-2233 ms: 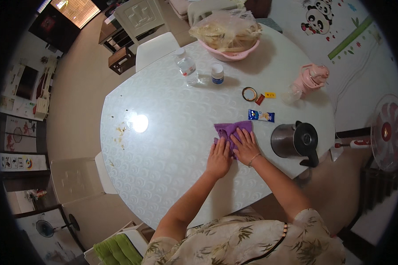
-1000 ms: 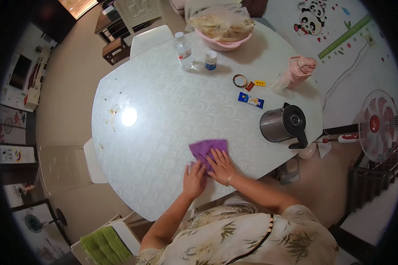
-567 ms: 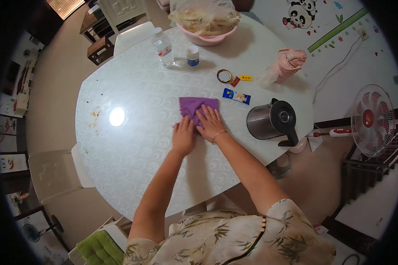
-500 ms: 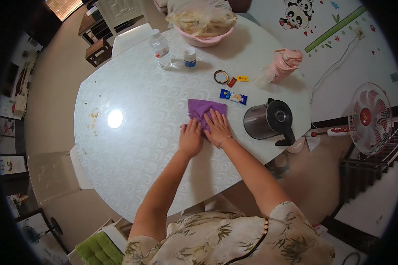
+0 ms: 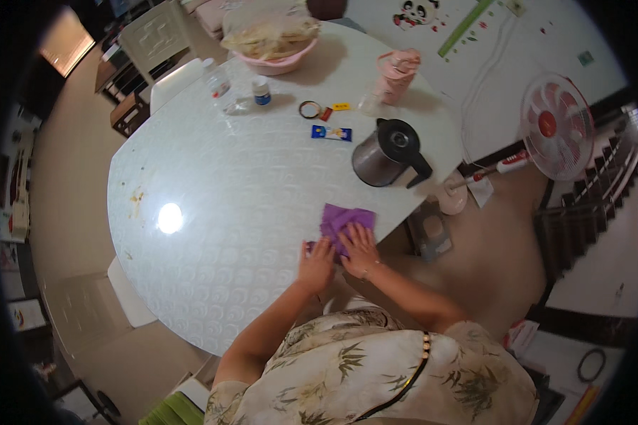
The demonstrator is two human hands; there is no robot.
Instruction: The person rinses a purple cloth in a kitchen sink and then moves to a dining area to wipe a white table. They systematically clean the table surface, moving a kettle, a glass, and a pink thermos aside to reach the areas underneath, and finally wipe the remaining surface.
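A purple cloth (image 5: 339, 216) lies partly bunched on the pale, swirl-patterned table (image 5: 220, 269), close to its near right edge. Flat on the cloth rests my right hand (image 5: 359, 249), fingers spread, a thin bracelet at its wrist. Beside it, my left hand (image 5: 317, 268) lies with fingers stretched out over the cloth's left part, and a bit of purple shows by its thumb. Cloth under both palms is hidden. Beyond the hands stands a dark kettle (image 5: 376, 159) with a black lid and handle.
Farther back are a blue-and-white packet (image 5: 331, 133), a tape roll (image 5: 309, 110), a small white-and-blue jar (image 5: 261, 92), a clear bottle (image 5: 220, 86), a pink tumbler (image 5: 397, 79) and a pink basin (image 5: 276, 66). Crumbs (image 5: 136, 202) lie at left. A fan (image 5: 556, 127) stands right.
Both hands have drawn the purple cloth nearer to me, to the table's near edge, away from the packet. The view has shifted, and the other objects appear farther up and left.
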